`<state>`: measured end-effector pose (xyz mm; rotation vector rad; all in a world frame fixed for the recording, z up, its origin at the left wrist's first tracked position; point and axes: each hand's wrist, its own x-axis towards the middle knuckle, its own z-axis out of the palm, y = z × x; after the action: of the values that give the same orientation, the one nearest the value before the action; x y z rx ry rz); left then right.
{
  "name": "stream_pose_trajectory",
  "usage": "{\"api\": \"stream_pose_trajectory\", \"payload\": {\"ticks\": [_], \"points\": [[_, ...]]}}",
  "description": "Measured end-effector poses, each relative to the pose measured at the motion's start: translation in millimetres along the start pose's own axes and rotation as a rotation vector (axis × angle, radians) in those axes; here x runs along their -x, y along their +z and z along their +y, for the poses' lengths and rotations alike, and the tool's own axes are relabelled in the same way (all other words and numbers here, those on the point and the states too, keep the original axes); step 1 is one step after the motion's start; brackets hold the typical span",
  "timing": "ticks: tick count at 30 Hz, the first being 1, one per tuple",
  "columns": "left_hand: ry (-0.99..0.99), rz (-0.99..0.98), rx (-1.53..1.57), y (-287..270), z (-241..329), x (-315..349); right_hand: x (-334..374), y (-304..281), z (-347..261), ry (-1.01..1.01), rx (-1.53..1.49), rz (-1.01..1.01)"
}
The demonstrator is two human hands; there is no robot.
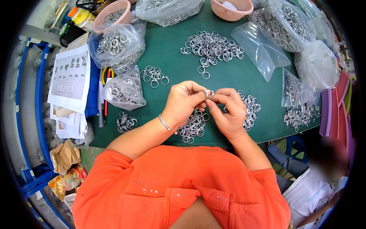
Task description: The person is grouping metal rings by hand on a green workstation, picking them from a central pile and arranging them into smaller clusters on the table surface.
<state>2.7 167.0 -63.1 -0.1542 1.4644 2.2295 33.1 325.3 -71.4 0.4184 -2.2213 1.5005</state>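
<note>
Over the green table point(164, 49), my left hand point(185, 100) and my right hand point(230, 110) meet with fingertips pinched around a small silver ring point(208, 94). Both hands are closed on it, and the fingers partly cover it. Just below them lies a pile of silver rings point(192, 126), partly hidden by my left hand. Another ring pile point(251, 108) sits beside my right hand. Farther back is a larger heap of rings point(213, 45). Two small groups, one upper point(153, 75) and one lower point(126, 122), lie left of my left hand.
Bags of rings point(124, 91) line the left side, near pliers point(108, 72) and papers point(68, 80). Pink baskets point(232, 11) stand at the back. An empty plastic bag point(261, 49), filled bags point(282, 26) and more rings point(299, 116) lie right. A person point(309, 191) sits at lower right.
</note>
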Motion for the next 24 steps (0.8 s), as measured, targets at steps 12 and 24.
{"api": "stream_pose_trajectory", "payload": {"ticks": [12,24], "points": [[0.031,-0.062,-0.126,-1,-2,2,-1,-17,-2,-0.032,0.092,-0.002],[0.650,-0.179,-1.247,-19,-14,-28,2,-45,1,0.127,0.356,-0.222]]}}
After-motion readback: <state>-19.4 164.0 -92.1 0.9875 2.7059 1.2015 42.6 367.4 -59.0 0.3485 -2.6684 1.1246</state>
